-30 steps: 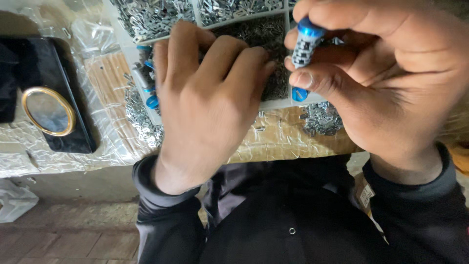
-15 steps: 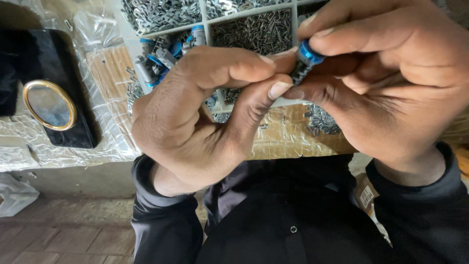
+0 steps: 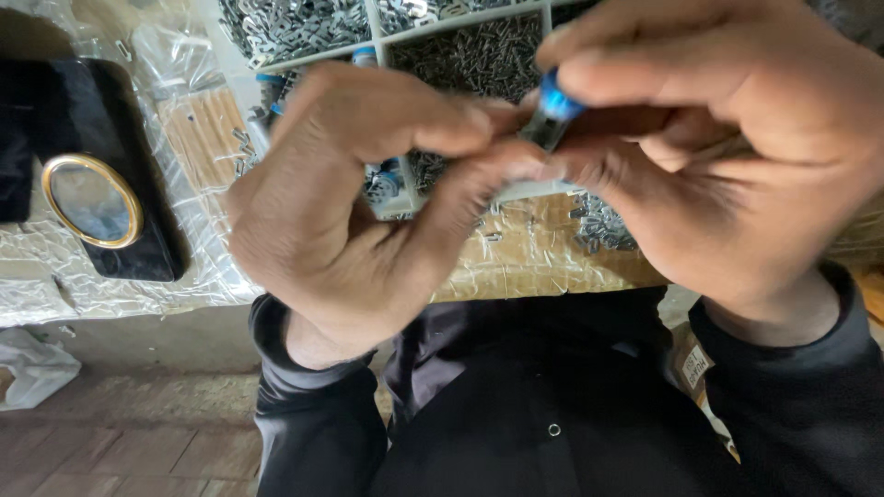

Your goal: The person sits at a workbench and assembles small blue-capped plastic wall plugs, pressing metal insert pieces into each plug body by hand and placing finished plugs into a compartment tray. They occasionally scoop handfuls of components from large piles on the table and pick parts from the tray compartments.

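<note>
Both your hands meet above the near edge of the white compartment tray (image 3: 382, 29); your right hand (image 3: 727, 166) pinches a small blue-capped part (image 3: 552, 112) between thumb and forefinger, blue end up and tilted slightly left; your left hand (image 3: 368, 202) is curled, its thumb and forefinger tips closed against the lower, clear end of the same part; hands touching at the fingertips. Part sits raised over the tray, just right of centre. Tray compartments hold small grey metal pieces (image 3: 470, 60); more blue-capped parts (image 3: 382, 179) lie in a compartment behind your left hand. Loose metal bits (image 3: 603, 225) are scattered on the plastic-wrapped table (image 3: 525, 262) under your right hand. Far left: black case (image 3: 120, 212) bearing a gold-rimmed oval mirror (image 3: 90, 201).
</note>
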`<state>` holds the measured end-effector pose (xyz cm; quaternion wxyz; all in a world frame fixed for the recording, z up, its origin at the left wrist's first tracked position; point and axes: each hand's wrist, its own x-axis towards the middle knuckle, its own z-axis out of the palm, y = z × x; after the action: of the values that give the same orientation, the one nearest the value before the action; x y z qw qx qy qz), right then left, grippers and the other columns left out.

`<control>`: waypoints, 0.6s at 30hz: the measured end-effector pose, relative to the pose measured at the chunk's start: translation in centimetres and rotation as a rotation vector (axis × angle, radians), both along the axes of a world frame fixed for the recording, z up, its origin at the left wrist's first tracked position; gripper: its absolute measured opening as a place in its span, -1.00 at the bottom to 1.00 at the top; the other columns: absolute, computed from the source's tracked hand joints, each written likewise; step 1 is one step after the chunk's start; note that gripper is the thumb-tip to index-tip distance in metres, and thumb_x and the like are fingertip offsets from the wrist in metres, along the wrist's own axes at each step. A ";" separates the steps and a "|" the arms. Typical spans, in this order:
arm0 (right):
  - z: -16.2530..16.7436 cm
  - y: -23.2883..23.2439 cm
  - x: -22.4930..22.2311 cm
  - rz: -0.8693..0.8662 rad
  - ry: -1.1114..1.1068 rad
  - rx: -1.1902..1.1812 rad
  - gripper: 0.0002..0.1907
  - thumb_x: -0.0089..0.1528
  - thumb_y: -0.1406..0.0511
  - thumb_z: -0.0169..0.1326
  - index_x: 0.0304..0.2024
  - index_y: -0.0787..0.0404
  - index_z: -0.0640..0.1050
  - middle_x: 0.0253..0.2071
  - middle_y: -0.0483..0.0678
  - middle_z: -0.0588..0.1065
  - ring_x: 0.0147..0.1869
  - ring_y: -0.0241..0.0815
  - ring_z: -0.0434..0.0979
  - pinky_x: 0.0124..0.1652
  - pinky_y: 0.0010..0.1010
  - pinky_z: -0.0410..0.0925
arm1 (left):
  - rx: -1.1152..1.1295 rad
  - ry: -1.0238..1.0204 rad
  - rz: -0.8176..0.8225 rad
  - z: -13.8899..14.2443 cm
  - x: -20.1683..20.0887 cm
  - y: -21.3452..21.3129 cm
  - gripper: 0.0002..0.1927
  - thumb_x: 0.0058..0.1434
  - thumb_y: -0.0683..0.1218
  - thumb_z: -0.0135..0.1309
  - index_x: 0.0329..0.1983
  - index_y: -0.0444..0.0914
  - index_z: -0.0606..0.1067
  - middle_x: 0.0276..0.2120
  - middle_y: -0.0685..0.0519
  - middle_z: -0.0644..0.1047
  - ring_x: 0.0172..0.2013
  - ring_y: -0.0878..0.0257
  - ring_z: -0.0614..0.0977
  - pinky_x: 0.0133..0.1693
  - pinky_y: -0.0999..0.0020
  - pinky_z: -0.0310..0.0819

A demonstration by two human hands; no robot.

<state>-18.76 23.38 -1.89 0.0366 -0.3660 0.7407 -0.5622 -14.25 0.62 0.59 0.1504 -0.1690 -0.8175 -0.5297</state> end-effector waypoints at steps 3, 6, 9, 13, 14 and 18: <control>0.3 0.4 0.8 -0.056 -0.082 0.032 -0.62 0.38 0.52 0.22 0.16 0.45 0.36 0.14 0.28 0.49 0.14 0.01 0.67 0.11 -0.32 0.65 | -0.481 0.108 0.072 0.7 -0.2 -0.1 -0.79 0.26 -0.20 0.38 -0.12 -0.31 0.58 -0.19 0.04 0.60 -0.19 0.16 0.52 -0.19 0.22 0.37; 0.7 0.6 1.6 -0.061 -0.132 0.049 -0.64 0.50 0.49 0.22 0.24 0.39 0.35 0.18 0.22 0.49 0.26 -0.03 0.66 0.20 -0.34 0.57 | -0.662 0.098 0.083 0.8 -0.4 0.2 -0.82 0.30 -0.14 0.41 -0.17 -0.28 0.62 -0.23 0.06 0.59 -0.21 0.08 0.45 -0.16 0.10 0.26; 0.8 0.4 1.6 -0.069 -0.146 0.048 -0.64 0.47 0.50 0.21 0.22 0.40 0.35 0.16 0.21 0.50 0.25 -0.03 0.66 0.19 -0.32 0.59 | -0.514 -0.016 0.076 0.9 -0.1 0.3 -0.88 0.43 -0.16 0.30 -0.04 -0.22 0.61 -0.12 0.13 0.59 -0.14 0.19 0.46 -0.13 0.31 0.27; 0.9 0.4 0.8 -0.029 -0.049 0.087 -0.63 0.34 0.56 0.18 0.13 0.50 0.34 0.11 0.31 0.47 0.18 0.08 0.66 0.07 -0.26 0.63 | -0.303 -0.113 0.029 1.1 1.0 0.1 -0.90 0.51 -0.14 0.32 0.00 -0.22 0.62 -0.11 0.14 0.63 -0.18 0.28 0.48 -0.13 0.40 0.31; 0.9 0.3 0.7 -0.021 -0.038 0.078 -0.63 0.32 0.56 0.19 0.11 0.51 0.34 0.11 0.33 0.45 0.16 0.08 0.66 0.06 -0.27 0.65 | -0.270 -0.123 0.020 1.1 1.2 0.1 -0.90 0.51 -0.13 0.32 -0.01 -0.22 0.63 -0.12 0.13 0.64 -0.19 0.29 0.49 -0.14 0.40 0.31; 0.9 0.2 0.4 -0.003 0.015 0.094 -0.64 0.27 0.58 0.22 0.03 0.52 0.36 0.06 0.36 0.44 0.05 0.06 0.67 0.01 -0.27 0.68 | -0.224 -0.070 0.030 0.2 1.6 0.1 -0.86 0.47 -0.09 0.33 0.00 -0.21 0.64 -0.16 0.11 0.66 -0.24 0.31 0.51 -0.21 0.45 0.32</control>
<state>-18.34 23.53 -1.02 0.0473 -0.3673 0.7669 -0.5242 -12.66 0.70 0.81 0.1096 -0.1539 -0.8788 -0.4382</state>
